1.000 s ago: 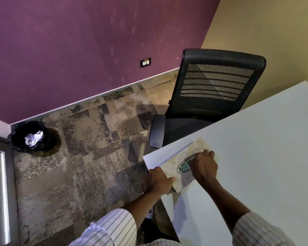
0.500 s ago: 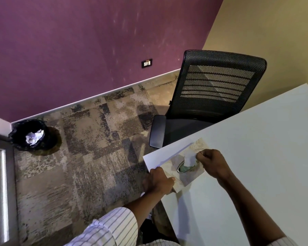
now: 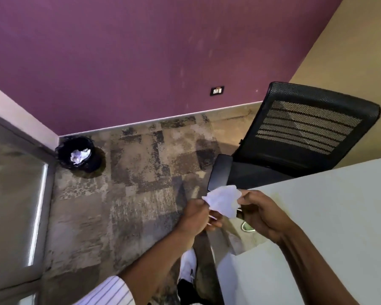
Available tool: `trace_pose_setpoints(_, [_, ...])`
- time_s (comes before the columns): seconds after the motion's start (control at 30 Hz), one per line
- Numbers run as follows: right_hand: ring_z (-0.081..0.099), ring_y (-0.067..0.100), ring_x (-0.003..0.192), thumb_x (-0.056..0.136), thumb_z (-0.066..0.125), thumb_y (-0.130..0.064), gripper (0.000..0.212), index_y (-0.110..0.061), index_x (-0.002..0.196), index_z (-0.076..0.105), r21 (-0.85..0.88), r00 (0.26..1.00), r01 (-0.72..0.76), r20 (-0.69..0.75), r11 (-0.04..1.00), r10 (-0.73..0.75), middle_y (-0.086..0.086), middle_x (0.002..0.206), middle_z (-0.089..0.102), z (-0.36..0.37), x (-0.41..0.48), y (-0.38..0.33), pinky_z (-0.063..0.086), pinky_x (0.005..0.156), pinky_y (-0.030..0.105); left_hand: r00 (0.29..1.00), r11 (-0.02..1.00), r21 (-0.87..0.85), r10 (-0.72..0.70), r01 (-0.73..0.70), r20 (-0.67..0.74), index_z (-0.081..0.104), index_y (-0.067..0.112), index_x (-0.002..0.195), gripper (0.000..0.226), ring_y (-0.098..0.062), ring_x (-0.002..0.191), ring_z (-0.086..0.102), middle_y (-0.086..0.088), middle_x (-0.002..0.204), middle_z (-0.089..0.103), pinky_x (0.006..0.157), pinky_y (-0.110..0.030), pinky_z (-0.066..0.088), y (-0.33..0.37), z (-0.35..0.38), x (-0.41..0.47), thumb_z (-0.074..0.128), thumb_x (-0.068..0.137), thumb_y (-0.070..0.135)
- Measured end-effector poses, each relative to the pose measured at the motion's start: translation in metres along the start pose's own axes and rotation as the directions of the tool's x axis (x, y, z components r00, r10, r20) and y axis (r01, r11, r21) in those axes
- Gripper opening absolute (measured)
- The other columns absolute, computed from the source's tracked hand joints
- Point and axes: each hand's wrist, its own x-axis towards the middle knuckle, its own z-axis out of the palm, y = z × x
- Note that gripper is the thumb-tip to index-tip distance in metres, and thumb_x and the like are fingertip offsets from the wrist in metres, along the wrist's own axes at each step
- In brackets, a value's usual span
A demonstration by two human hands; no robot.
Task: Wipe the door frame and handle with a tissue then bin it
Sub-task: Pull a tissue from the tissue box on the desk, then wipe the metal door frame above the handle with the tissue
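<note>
Since half a second ago the tissue [image 3: 223, 200] has come clear of the box and both hands have lifted off the table [image 3: 328, 216]; view has also swung left, so the bin and door show more. We now see the tissue held up in the air just off the table's near-left corner, stretched between both hands. Left hand [image 3: 195, 216] grip is closed, pinching the tissue's left edge; right hand [image 3: 259, 213] grip is closed, pinching its right edge. Tissue box [image 3: 248, 226] sits on the table under the right hand, mostly hidden. Black bin [image 3: 76, 154] stands on the floor well left of the table, in the wall corner, white crumpled paper inside. Door frame [image 3: 42, 194] is just left of the bin. Black chair [image 3: 295, 137] is tucked against the table's far edge.
</note>
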Motion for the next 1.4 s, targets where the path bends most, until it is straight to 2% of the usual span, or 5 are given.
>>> trace_pose_setpoints(0.33, [0.080, 0.027, 0.090, 0.091, 0.059, -0.018, 0.032, -0.006, 0.104, 0.086, 0.000, 0.960, -0.145, 0.242, 0.989, 0.141, 0.016, 0.106, 0.082, 0.118, 0.065, 0.010, 0.067, 0.077, 0.039, 0.947, 0.836, -0.516, 0.014, -0.186, -0.320, 0.084, 0.009, 0.110, 0.098, -0.023, 0.067, 0.079, -0.022, 0.093, 0.085, 0.058, -0.031, 0.061, -0.010, -0.121, -0.074, 0.029, 0.090, 0.088])
trace_pose_setpoints(0.63, [0.061, 0.015, 0.063, 0.068, 0.069, -0.012, 0.060, 0.018, 0.120, 0.069, -0.307, 0.813, -0.111, 0.519, 0.945, 0.264, 0.026, 0.100, 0.065, 0.235, 0.082, 0.041, 0.049, 0.057, 0.025, 0.821, 0.759, -0.485, 0.113, -0.435, -0.560, 0.083, 0.007, 0.104, 0.010, -0.019, 0.080, 0.082, -0.015, 0.099, 0.088, 0.067, -0.027, 0.062, -0.049, -0.205, -0.142, 0.083, 0.094, 0.006])
trace_pose_setpoints(1.0, [0.079, 0.026, 0.090, 0.088, 0.087, -0.016, 0.020, -0.002, 0.100, 0.081, -0.383, 0.821, 0.174, 0.565, 0.907, 0.081, 0.021, 0.104, 0.082, 0.388, 0.065, 0.075, 0.064, 0.078, 0.030, 0.554, 0.813, -0.219, 0.147, -0.540, -0.819, 0.077, 0.013, 0.092, 0.012, -0.013, 0.068, 0.072, 0.002, 0.073, 0.077, 0.067, -0.028, 0.059, -0.100, -0.312, -0.213, 0.089, 0.091, 0.011])
trace_pose_setpoints(1.2, [0.078, 0.020, 0.086, 0.076, 0.091, -0.013, 0.023, -0.007, 0.097, 0.083, -0.451, 0.783, 0.291, 0.619, 0.844, 0.061, 0.018, 0.097, 0.083, 0.465, 0.054, 0.101, 0.063, 0.078, 0.025, 0.377, 0.794, -0.230, -0.001, -0.562, -0.926, 0.063, 0.031, 0.125, 0.045, -0.025, 0.073, 0.077, -0.008, 0.080, 0.079, 0.079, -0.044, 0.063, -0.133, -0.360, -0.252, 0.090, 0.091, 0.020])
trace_pose_setpoints(1.4, [0.077, 0.041, 0.085, 0.074, 0.096, -0.012, 0.027, -0.012, 0.098, 0.083, -0.461, 0.729, 0.444, 0.685, 0.768, -0.009, 0.023, 0.094, 0.080, 0.531, 0.050, 0.126, 0.063, 0.087, 0.060, 0.239, 0.787, -0.126, 0.028, -0.604, -0.971, 0.086, 0.050, 0.107, 0.034, -0.002, 0.067, 0.068, 0.017, 0.074, 0.077, 0.072, -0.020, 0.056, -0.162, -0.395, -0.300, 0.092, 0.090, 0.022])
